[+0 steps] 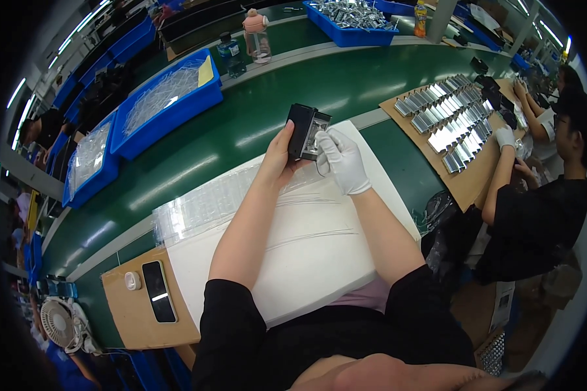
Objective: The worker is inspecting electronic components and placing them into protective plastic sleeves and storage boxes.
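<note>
My bare left hand grips a black box-shaped housing from its left side and underneath, above the white board. The housing's open face, with shiny metal parts inside, is turned to the right. My right hand, in a white glove, has its fingertips pinched together at that open face. A thin dark strand curves below the glove; whether the pinch holds it is hidden. Several thin straight wires lie on the board under my arms. Clear plastic sheeting rests along the board's far left part.
Blue bins with clear strips stand at left; another blue bin holds metal parts. Beyond are bottles. Cardboard at right carries rows of metal pieces, beside co-workers. A phone and white roll lie at left.
</note>
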### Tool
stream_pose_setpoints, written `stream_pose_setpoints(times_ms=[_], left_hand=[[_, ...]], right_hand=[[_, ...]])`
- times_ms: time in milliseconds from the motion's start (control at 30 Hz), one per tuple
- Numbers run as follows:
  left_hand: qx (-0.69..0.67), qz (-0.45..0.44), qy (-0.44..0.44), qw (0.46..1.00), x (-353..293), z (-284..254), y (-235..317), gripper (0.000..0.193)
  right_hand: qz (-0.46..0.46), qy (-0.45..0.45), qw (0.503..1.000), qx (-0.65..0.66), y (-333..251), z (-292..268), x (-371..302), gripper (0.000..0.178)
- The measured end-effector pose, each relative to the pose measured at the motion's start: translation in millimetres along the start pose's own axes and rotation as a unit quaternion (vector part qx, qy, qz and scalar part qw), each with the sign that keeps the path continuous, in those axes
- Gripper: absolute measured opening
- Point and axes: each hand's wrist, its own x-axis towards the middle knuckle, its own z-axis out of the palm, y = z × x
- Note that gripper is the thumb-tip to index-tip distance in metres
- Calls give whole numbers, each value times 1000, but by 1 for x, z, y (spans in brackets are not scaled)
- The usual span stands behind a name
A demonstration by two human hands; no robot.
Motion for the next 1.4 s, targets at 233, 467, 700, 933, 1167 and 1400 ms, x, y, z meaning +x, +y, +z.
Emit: stream_pose_setpoints(times_ms=[233, 467, 700, 933, 1167, 1400], left_hand=[[26, 58, 8, 998, -3, 9, -3, 52], [188, 233, 87, 950, -12, 21, -2, 52], [518, 437, 166, 716, 8, -22, 16, 55], [748, 313, 34, 584, -37, -35, -1, 64], [770, 187, 8, 609, -77, -33, 18, 79], [778, 183, 4, 601, -83, -36, 20, 87]], right_hand=[[-8, -14, 996, -85, -1, -4, -3, 15], [-59, 24, 970, -235, -1, 7, -5, 22], [-132, 8, 936, -326, 14, 2, 7, 33], [-105, -78, 908, -397, 16, -18, 12, 47], [-164, -141, 806, -551, 13, -12, 8, 80], [-131, -148, 792, -578, 8, -2, 10, 94]])
